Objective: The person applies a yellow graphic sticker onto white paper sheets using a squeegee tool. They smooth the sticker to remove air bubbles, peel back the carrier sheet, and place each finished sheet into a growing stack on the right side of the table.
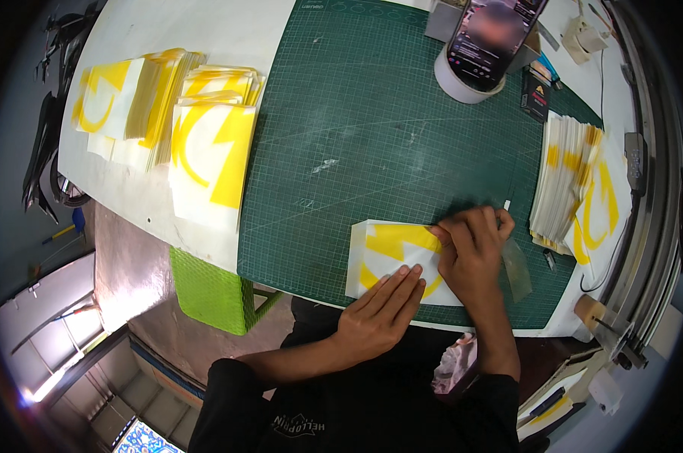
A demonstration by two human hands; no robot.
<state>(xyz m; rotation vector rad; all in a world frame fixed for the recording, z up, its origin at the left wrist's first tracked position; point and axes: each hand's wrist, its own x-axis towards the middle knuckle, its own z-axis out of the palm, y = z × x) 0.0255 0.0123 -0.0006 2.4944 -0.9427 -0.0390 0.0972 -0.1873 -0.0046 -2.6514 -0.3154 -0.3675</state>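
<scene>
In the head view, the left hand (383,313) is lying flat, its fingers stretched out and close together, pressing on a white sheet (393,258) with a yellow pattern. The right hand (470,238) is curling its fingers inward, its fingertips touching the sheet's upper right corner; whether it is pinching the sheet I cannot tell. The sheet is resting near the close edge of a green cutting mat (356,128). A translucent strip (516,275) is lying just right of the right hand, and a small white tip (507,204) is showing by its knuckles. Farther off, similar sheets are standing in a right stack (564,181) and lying in left stacks (213,155). Beyond, a phone (492,41) is leaning in a white roll (462,84).
</scene>
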